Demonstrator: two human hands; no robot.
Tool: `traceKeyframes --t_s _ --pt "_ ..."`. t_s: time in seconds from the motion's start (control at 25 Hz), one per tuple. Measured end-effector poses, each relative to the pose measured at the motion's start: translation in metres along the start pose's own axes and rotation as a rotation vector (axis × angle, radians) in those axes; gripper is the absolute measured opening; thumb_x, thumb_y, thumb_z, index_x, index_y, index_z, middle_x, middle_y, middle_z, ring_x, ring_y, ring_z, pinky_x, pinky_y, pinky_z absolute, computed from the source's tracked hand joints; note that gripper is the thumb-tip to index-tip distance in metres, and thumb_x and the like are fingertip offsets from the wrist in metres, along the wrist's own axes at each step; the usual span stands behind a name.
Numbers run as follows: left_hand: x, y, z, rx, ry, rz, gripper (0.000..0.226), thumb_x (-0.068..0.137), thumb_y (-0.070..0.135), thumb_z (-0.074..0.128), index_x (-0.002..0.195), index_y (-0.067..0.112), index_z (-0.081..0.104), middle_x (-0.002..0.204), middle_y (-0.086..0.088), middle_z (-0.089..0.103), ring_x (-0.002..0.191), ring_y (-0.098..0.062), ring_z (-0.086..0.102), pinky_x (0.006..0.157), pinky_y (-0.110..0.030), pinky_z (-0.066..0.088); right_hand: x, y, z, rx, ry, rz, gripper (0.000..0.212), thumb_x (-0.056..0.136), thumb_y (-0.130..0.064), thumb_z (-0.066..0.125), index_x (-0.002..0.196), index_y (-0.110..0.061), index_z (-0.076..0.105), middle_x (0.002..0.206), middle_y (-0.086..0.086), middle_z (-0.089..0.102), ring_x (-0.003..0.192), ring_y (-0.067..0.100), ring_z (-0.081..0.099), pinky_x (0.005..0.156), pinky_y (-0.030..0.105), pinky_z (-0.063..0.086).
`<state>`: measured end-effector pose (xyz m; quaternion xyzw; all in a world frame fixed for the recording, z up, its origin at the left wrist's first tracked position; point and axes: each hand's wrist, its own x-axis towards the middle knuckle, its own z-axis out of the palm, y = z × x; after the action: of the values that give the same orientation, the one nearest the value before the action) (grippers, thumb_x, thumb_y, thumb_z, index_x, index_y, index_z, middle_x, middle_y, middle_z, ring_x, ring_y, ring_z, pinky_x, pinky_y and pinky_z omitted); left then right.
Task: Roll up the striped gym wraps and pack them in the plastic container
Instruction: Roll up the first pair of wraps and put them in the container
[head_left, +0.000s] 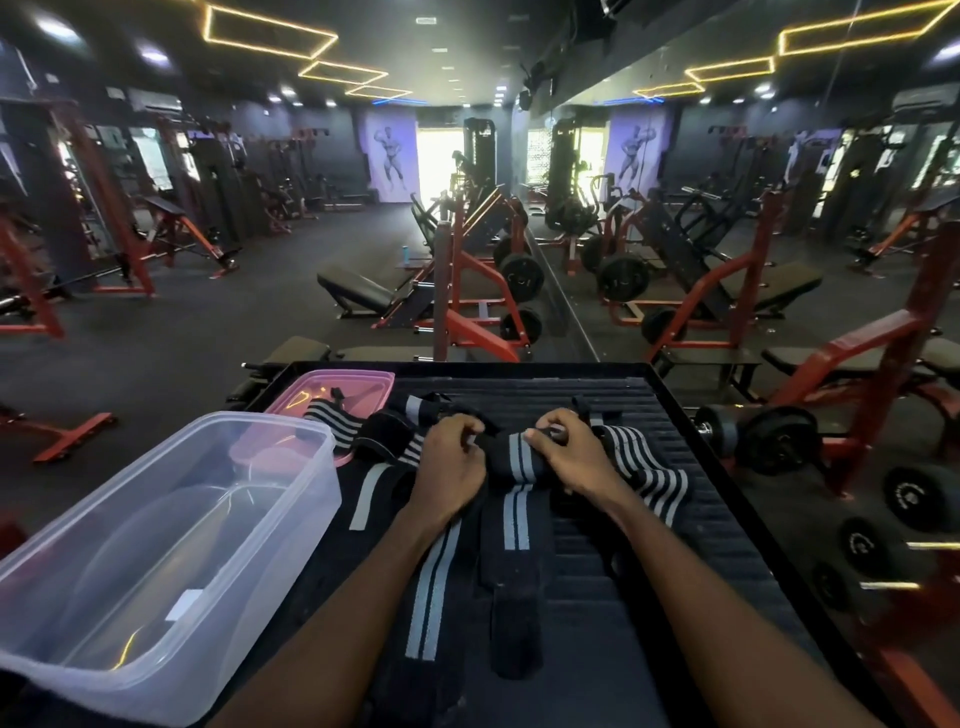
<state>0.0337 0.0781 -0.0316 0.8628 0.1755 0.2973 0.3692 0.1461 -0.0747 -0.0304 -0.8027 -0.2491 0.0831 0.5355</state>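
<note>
A black wrap with two grey stripes (515, 514) lies lengthwise on the black ribbed platform (649, 582), its far end curled into a small roll. My left hand (451, 467) and my right hand (569, 453) pinch that rolled end from either side. Another long striped wrap (434, 597) runs under my left forearm. A many-striped wrap (644, 475) lies bunched to the right, and others (332, 423) are heaped to the left. The clear plastic container (291, 525) stands at the near left with nothing inside.
A pink lid (337, 387) lies behind the container, partly under a wrap. Dumbbells (763, 439) lie on the floor to the right of the platform. Red-framed gym machines, benches and a mirror wall fill the room beyond.
</note>
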Motion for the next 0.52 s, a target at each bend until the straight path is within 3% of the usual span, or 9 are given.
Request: traceKeyframes --t_s 0.08,0.2,0.28,0.36,0.44,0.52 --pt "0.000 0.006 -0.003 -0.063 -0.288 -0.026 0.055 0.082 -0.006 0.061 0.132 0.017 0.056 0.129 0.002 0.059 0.115 -0.012 0.058 0.089 -0.014 0.047 0.000 0.018 0.009 0.060 0.085 0.003 0.014 0.095 -0.037 0.064 0.090 -0.024 0.067 0.094 -0.003 0.072 0.095 0.023 0.069 0.079 0.039 0.055" --pt "0.008 0.003 0.002 0.093 -0.478 0.063 0.075 0.079 0.010 0.072 0.146 0.024 0.042 0.142 0.000 0.052 0.127 -0.013 0.050 0.103 -0.022 0.041 0.006 0.024 0.008 0.056 0.015 0.029 0.022 0.090 -0.047 0.066 0.089 -0.026 0.072 0.095 -0.004 0.075 0.094 0.018 0.070 0.084 0.044 0.058" --pt "0.012 -0.002 0.009 0.110 -0.433 0.101 0.066 0.082 0.018 0.075 0.142 0.023 0.046 0.138 -0.001 0.056 0.125 -0.015 0.052 0.106 -0.026 0.041 0.007 0.019 0.001 0.108 -0.106 0.093 0.034 0.074 -0.050 0.078 0.099 -0.028 0.073 0.103 -0.002 0.075 0.099 0.019 0.070 0.087 0.045 0.059" --pt "0.013 -0.003 0.013 0.041 -0.300 0.083 0.048 0.089 0.019 0.071 0.133 0.021 0.052 0.127 -0.002 0.062 0.116 -0.016 0.058 0.100 -0.027 0.046 0.002 0.010 -0.009 0.150 -0.277 0.077 0.054 0.072 -0.029 0.088 0.120 -0.024 0.066 0.114 0.000 0.073 0.106 0.018 0.069 0.093 0.043 0.058" --pt "0.012 0.000 0.013 -0.067 -0.226 0.058 0.030 0.096 0.026 0.061 0.125 0.023 0.052 0.115 0.001 0.063 0.106 -0.014 0.060 0.089 -0.025 0.048 -0.001 0.003 -0.019 0.064 -0.305 -0.042 0.068 0.079 -0.013 0.084 0.138 -0.023 0.052 0.123 -0.003 0.067 0.112 0.011 0.065 0.098 0.034 0.055" --pt "0.014 0.005 0.007 -0.168 -0.180 0.049 0.019 0.102 0.037 0.049 0.118 0.026 0.051 0.105 0.003 0.064 0.097 -0.012 0.062 0.082 -0.026 0.048 -0.004 -0.006 -0.024 0.059 -0.249 -0.106 0.056 0.086 -0.017 0.079 0.135 -0.024 0.054 0.110 -0.005 0.070 0.095 0.008 0.069 0.083 0.032 0.057"
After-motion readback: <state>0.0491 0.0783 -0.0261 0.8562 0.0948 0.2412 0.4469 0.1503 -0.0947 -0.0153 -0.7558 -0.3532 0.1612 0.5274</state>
